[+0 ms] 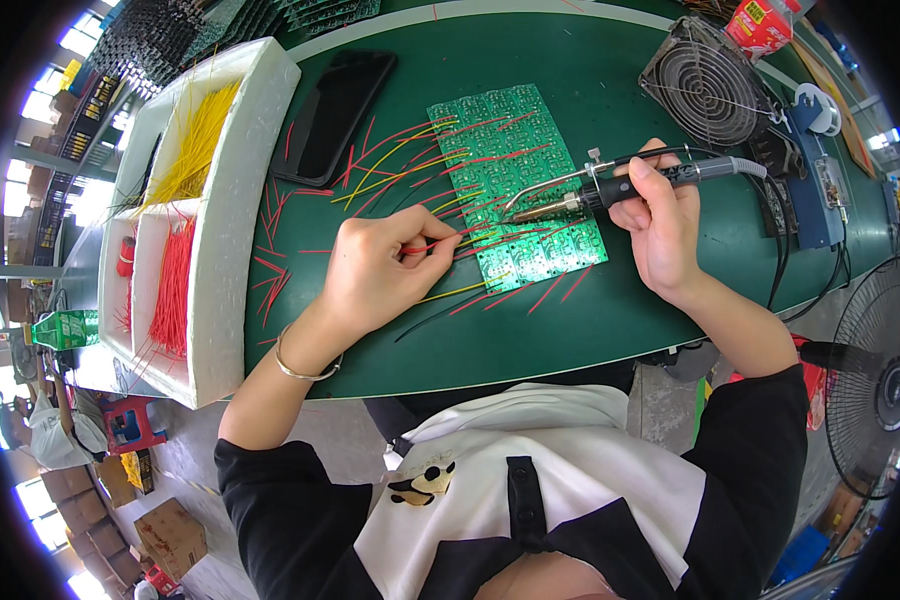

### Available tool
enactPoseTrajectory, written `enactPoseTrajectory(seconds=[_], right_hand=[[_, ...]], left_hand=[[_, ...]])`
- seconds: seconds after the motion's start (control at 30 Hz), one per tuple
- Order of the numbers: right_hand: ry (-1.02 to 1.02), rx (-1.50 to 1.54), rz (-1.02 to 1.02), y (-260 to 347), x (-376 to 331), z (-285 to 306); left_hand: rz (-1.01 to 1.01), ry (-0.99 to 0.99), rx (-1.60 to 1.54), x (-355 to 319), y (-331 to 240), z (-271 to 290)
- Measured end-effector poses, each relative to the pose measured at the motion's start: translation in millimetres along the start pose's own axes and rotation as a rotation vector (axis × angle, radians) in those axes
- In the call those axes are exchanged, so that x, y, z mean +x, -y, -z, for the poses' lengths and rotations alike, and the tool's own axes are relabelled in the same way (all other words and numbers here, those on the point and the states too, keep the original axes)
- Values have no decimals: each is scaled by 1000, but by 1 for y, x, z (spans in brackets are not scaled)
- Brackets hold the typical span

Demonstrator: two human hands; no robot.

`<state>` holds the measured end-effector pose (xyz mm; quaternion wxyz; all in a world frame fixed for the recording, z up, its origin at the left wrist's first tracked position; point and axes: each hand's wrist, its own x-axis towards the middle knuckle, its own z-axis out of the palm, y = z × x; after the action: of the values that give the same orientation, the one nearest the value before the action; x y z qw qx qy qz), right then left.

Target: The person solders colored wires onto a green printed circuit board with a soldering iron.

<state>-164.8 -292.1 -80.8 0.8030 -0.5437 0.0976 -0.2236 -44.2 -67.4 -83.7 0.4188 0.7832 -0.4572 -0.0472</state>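
A green circuit board panel [515, 130] lies on the green work mat, with red, yellow and black wires sticking out from its left side and a few from its lower edge. Thumb and fingers of my left hand [385, 262] pinch a red wire [422, 248] beside the panel's left edge. My right hand [660, 225] grips a soldering iron [610, 190] with a thin curved feed tube fixed along it. The iron's tip points left and down at the lower half of the panel, close to the wire ends. Whether the tip touches the board I cannot make out.
A white foam box [270, 110] with yellow and red wires stands at the left. Beside it lie a black phone [338, 115] and loose red wires [270, 268]. At the back right are a square fan [705, 90], a blue device with a solder spool [818, 108], and a red-labelled bottle [760, 28].
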Motion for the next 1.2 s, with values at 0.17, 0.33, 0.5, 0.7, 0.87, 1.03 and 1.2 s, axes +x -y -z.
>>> enactPoseTrajectory(seconds=[0.17, 0.33, 0.5, 0.7, 0.87, 1.03, 1.2], right_hand=[[12, -1, 0, 0, 0, 0], [21, -13, 2, 1, 0, 0], [17, -49, -6, 2, -1, -1], [21, -89, -15, 2, -1, 0], [23, -7, 14, 1, -1, 1], [3, 23, 37, 1, 1, 1], [9, 3, 11, 2, 0, 1]], left_hand=[[-41, -26, 46, 0, -2, 0], [-86, -53, 82, 0, -4, -1], [-120, -67, 81, 0, -3, -2], [-128, -56, 65, 0, -5, -2], [-159, -50, 97, 0, -7, 0], [-175, -65, 124, -1, -6, -1], [-155, -88, 135, -3, -5, -2]])
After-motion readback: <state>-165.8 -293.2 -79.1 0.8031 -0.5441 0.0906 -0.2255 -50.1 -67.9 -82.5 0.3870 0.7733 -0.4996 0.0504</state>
